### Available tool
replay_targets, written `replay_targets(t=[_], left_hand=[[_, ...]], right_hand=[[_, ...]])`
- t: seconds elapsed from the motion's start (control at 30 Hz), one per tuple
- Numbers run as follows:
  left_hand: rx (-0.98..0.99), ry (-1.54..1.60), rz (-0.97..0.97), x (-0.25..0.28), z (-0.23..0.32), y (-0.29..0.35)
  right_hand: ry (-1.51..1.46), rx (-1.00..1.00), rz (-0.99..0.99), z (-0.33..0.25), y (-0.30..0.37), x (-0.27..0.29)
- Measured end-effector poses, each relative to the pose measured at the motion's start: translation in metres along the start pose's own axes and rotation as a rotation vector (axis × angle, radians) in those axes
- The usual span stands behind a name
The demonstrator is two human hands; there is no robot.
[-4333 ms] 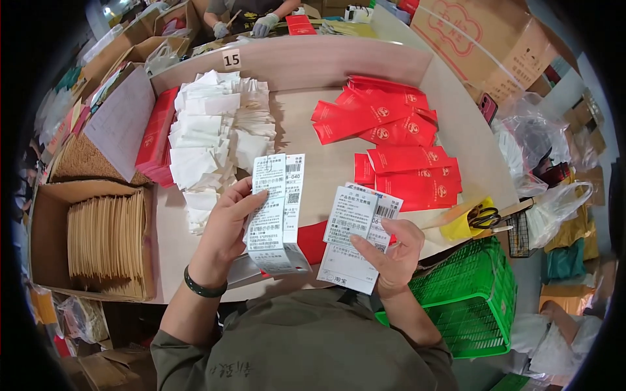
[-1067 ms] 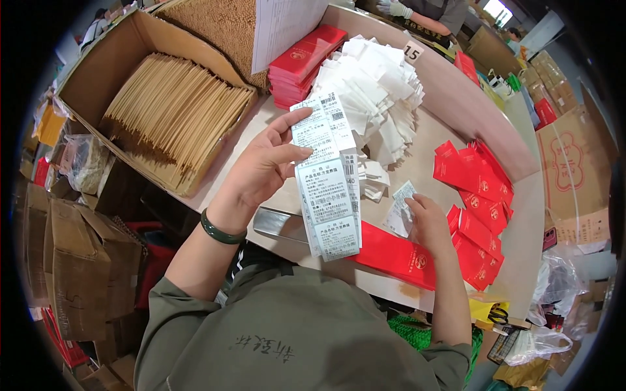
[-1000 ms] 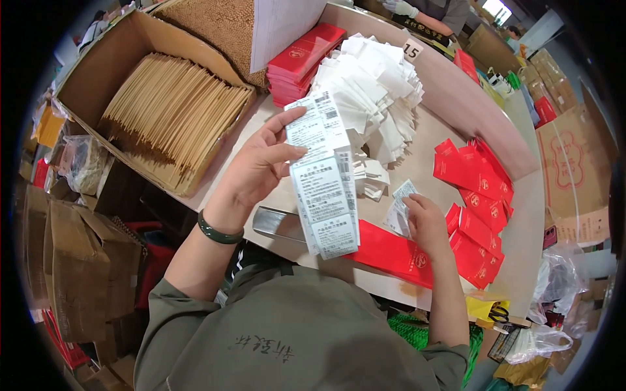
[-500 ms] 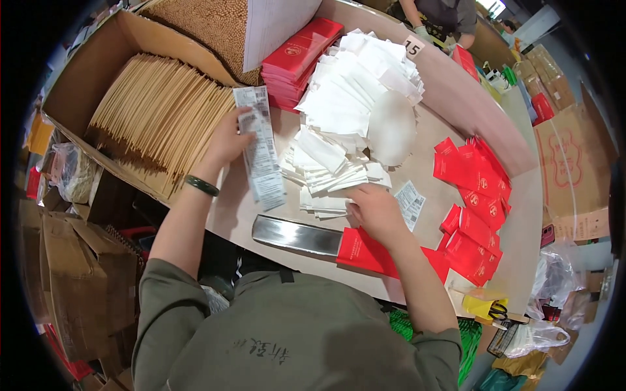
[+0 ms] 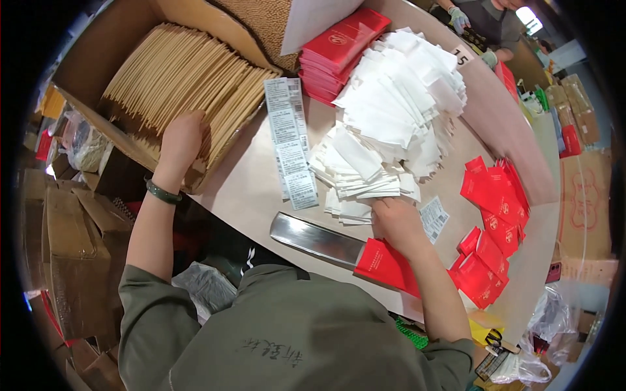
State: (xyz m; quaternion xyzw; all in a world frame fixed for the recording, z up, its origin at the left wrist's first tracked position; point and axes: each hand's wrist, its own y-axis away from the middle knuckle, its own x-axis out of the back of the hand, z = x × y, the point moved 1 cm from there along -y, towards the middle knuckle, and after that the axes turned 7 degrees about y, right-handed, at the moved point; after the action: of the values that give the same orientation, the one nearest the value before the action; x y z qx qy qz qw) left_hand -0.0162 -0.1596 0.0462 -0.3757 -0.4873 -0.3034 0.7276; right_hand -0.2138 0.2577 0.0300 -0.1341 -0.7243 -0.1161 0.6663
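My left hand is in the cardboard box, its fingers curled at the near ends of a dense row of thin tan wooden sticks; the fingertips are partly hidden. A dark bangle sits on that wrist. My right hand pinches at the lower edge of a heap of white paper packets; its fingertips are partly covered. Just below lies a shiny metal trough, its right end inside a red printed sleeve. Between box and heap lies a strip of printed labels.
A stack of red sleeves stands behind the labels. Loose red sleeves and a small printed label lie to the right. A raised rim bounds the table. Across it, a gloved person's hand is visible.
My left hand has let go of the label strip and moved left into the stick box. The strip now lies on the table. My right hand stays at the white packets. The view has shifted.
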Motion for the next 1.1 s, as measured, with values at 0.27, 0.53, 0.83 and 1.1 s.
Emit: replay_targets(t=[0.27, 0.53, 0.83, 1.1], left_hand=[[0.290, 0.834, 0.437, 0.020, 0.033, 0.026], [0.473, 1.378, 0.312, -0.071, 0.116, 0.141], [0.292, 1.310, -0.290, -0.037, 0.127, 0.133], [0.137, 0.972, -0.687, -0.026, 0.131, 0.120]], right_hand=[[-0.040, 0.023, 0.145, 0.001, -0.012, -0.006], [-0.011, -0.055, 0.090, -0.025, 0.015, 0.036], [-0.204, -0.006, 0.138, -0.087, 0.041, 0.025], [-0.231, -0.035, 0.110, -0.057, 0.083, 0.022]])
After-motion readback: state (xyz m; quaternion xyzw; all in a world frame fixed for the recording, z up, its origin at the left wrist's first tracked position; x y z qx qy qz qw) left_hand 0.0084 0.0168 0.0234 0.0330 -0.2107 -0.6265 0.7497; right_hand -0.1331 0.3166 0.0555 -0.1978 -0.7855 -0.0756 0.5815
